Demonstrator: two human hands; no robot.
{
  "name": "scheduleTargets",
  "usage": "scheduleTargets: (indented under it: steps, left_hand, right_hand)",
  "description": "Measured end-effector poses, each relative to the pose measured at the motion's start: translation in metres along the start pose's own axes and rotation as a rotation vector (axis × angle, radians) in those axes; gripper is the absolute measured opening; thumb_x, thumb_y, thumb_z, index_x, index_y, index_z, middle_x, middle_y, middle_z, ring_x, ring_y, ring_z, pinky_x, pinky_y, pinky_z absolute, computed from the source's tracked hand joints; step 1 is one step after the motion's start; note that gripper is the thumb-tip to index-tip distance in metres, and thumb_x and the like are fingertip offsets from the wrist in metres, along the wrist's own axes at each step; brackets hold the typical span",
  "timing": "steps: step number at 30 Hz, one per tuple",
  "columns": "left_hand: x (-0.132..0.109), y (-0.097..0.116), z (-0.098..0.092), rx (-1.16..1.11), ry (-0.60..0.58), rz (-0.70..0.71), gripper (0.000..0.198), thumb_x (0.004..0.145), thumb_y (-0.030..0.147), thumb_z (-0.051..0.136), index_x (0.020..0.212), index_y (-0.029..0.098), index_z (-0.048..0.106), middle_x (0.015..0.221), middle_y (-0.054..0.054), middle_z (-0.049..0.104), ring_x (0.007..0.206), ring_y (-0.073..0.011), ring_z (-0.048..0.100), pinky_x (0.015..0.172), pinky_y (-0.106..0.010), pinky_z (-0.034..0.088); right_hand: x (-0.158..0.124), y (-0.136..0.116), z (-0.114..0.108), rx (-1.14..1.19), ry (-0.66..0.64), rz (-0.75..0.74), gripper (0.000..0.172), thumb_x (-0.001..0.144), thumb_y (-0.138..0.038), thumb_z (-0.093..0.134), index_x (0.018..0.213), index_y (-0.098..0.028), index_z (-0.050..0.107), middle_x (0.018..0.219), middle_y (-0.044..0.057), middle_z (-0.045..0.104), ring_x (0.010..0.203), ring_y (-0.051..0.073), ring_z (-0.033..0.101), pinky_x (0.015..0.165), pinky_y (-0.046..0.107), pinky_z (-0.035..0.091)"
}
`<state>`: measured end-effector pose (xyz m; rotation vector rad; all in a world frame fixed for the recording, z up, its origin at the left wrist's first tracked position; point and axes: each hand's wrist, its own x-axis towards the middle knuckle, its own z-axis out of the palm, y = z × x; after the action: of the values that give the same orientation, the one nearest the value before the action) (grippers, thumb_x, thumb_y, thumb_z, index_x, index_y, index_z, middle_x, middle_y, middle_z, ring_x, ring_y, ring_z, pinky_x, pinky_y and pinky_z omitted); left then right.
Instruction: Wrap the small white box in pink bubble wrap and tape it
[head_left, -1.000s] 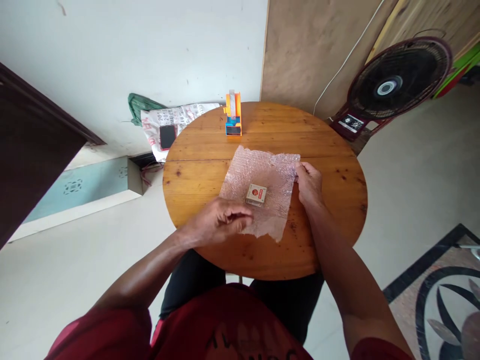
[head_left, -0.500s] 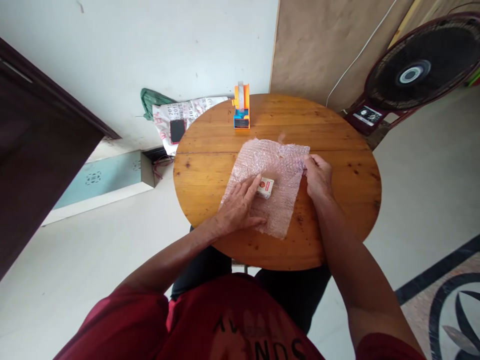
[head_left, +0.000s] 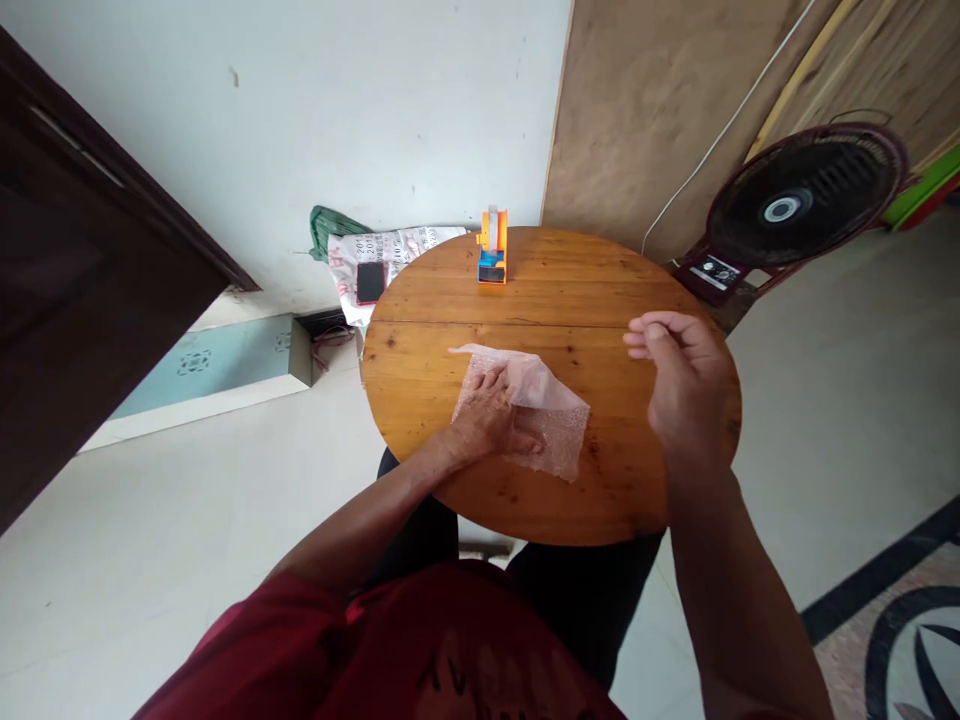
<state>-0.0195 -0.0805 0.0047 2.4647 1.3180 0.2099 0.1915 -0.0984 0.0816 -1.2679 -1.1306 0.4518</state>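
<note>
A sheet of bubble wrap [head_left: 551, 428] lies on the round wooden table [head_left: 420, 300], its far part folded toward me. Under the folded layer a pale shape shows faintly; the small white box is not clearly visible. My left hand [head_left: 484, 410] presses flat on the wrap's left side, fingers spread and partly beneath the folded edge. To the right of the wrap, apart from it, my right hand [head_left: 686, 375] is raised over the table, thumb and fingers drawn together with nothing seen between them.
An orange and blue tape dispenser [head_left: 493, 250] stands at the table's far edge. Beyond the left edge are a printed white bag [head_left: 427, 240], a dark phone [head_left: 370, 282] and a green bag [head_left: 334, 228]. A fan [head_left: 784, 208] stands at the back right.
The wrap's far side has come over toward me and now covers the small box. My right hand has let go of the wrap's corner and moved right. The view has shifted slightly.
</note>
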Motion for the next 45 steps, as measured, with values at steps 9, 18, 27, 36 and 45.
scheduleTargets:
  steps: [9, 18, 27, 36, 45]
  left_hand:
    - [0.012, 0.000, -0.002, 0.153, 0.006, 0.040, 0.036, 0.095, 0.023, 0.046, 0.123, 0.018, 0.067, 0.150, -0.016, 0.050, 0.137, -0.0384, 0.043, 0.104, -0.054, 0.040]
    - [0.005, -0.002, -0.006, 0.075, 0.056, 0.064, 0.106, 0.068, 0.058, 0.077, 0.154, 0.016, 0.032, 0.163, -0.021, 0.027, 0.140, -0.0426, 0.039, 0.111, -0.055, 0.033]
    - [0.005, -0.005, -0.011, -0.012, 0.036, 0.070, 0.133, 0.060, 0.060, 0.084, 0.162, 0.019, 0.008, 0.166, -0.019, 0.021, 0.142, -0.0416, 0.038, 0.115, -0.055, 0.029]
    - [0.003, -0.016, 0.001, -0.106, 0.051, 0.070, 0.136, 0.058, 0.062, 0.085, 0.162, 0.016, 0.009, 0.162, -0.020, 0.032, 0.145, -0.0424, 0.033, 0.120, -0.057, 0.021]
    - [0.005, -0.022, 0.002, -0.048, 0.025, 0.106, 0.130, 0.056, 0.077, 0.078, 0.158, 0.015, 0.027, 0.164, -0.020, 0.029, 0.150, -0.0409, 0.026, 0.123, -0.056, 0.015]
  right_hand:
    - [-0.078, -0.041, 0.036, -0.338, -1.015, -0.330, 0.024, 0.097, -0.015, 0.046, 0.082, -0.021, 0.063, 0.083, 0.003, 0.067, 0.081, 0.018, 0.059, 0.079, 0.035, 0.047]
    - [-0.059, 0.006, 0.023, -0.505, -0.824, -0.333, 0.023, 0.097, -0.021, 0.044, 0.111, -0.022, 0.063, 0.137, 0.013, 0.057, 0.130, 0.028, 0.053, 0.109, 0.048, 0.044]
    - [-0.024, 0.030, 0.022, -0.501, -0.735, -0.233, 0.032, 0.095, -0.030, 0.048, 0.124, -0.020, 0.059, 0.138, 0.016, 0.055, 0.133, 0.030, 0.051, 0.111, 0.051, 0.043]
    - [-0.022, 0.059, 0.028, -0.534, -0.868, -0.245, 0.062, 0.081, -0.023, 0.061, 0.142, -0.024, 0.050, 0.141, 0.013, 0.059, 0.131, 0.033, 0.055, 0.107, 0.055, 0.046]
    - [-0.011, 0.054, -0.004, -0.623, -0.577, -0.066, 0.044, 0.080, -0.033, 0.068, 0.124, -0.029, 0.063, 0.115, 0.007, 0.070, 0.098, 0.029, 0.066, 0.086, 0.046, 0.054]
